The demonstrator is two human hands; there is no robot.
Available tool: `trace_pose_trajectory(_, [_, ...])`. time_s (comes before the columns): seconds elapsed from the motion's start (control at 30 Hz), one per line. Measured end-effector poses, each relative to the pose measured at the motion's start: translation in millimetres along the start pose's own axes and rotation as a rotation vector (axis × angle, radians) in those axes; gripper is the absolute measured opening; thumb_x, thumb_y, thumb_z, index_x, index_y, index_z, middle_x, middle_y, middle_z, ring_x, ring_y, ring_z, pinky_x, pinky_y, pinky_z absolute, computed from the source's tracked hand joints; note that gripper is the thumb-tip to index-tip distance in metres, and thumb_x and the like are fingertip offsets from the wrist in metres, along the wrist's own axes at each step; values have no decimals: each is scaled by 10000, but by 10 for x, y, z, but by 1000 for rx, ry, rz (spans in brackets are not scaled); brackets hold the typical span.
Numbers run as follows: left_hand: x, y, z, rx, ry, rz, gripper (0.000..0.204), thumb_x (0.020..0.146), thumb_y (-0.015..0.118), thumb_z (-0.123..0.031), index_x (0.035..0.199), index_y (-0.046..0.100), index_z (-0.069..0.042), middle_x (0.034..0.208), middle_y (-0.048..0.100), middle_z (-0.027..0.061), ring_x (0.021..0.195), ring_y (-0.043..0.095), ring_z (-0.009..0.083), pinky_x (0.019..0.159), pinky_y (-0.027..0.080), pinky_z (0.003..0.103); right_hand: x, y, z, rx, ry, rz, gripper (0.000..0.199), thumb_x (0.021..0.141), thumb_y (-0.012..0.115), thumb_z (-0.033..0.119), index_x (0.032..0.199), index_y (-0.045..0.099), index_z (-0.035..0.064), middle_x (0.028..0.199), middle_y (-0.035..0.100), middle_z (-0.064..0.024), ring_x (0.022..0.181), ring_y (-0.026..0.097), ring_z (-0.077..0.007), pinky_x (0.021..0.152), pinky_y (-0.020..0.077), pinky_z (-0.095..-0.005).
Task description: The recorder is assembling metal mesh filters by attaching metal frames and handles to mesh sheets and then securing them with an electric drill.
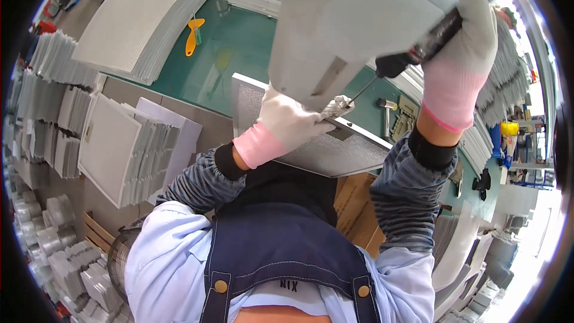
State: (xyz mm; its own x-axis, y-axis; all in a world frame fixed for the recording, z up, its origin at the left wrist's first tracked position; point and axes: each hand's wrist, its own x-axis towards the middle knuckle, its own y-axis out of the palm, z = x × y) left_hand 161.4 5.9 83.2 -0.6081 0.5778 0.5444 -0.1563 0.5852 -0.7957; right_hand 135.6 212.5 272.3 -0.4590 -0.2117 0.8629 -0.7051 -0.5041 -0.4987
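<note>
My right hand (463, 42), in a white glove with a pink cuff, is wrapped round a black and orange power screwdriver (433, 39). Its long thin bit (363, 91) slants down toward the fingertips of my left hand (290, 121). That hand, gloved alike, is closed at the edge of a framed metal mesh panel (335, 154); what its fingers pinch is too small to make out. The panel leans against the table edge in front of my apron. A large smooth grey object (359, 21) with a slot hangs close above, hiding part of the table and of my left hand.
On the green table (197, 78) lie a yellow scraper (192, 37), a hammer (386, 113) and a tall stack of perforated sheets (140, 18). More panels (119, 149) stand at the left. A cardboard box (357, 209) is under the table by my body.
</note>
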Motion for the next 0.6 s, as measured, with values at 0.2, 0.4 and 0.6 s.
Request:
trace_pose_trajectory(0.2, [16, 13, 101, -286, 41, -122, 482, 648, 820, -360, 1043, 686, -120, 1005, 644, 60, 1016, 544, 325, 951, 395, 471, -191, 191, 79, 451, 305, -63, 290, 906, 595, 148, 1154, 601, -4, 907, 643, -45, 809, 627, -119, 734, 506, -273])
trace_pose_trajectory(0.4, [-14, 44, 77, -447, -152, 25, 731, 648, 832, -428, 1227, 562, -73, 1094, 591, 112, 1093, 489, 356, 961, 393, 452, -219, 281, 228, 1053, 574, -63, 198, 887, 609, 159, 1031, 604, 22, 886, 640, -21, 753, 615, -116, 689, 491, -263])
trace_pose_trajectory(0.6, [-60, 94, 56, -367, -150, -57, 772, 678, 798, -477, 1297, 538, -96, 1309, 508, 103, 1163, 466, 337, 1005, 372, 477, -10, 346, 437, 1092, 528, 31, 177, 853, 620, 97, 982, 626, -25, 727, 639, -20, 624, 600, -90, 602, 486, -237])
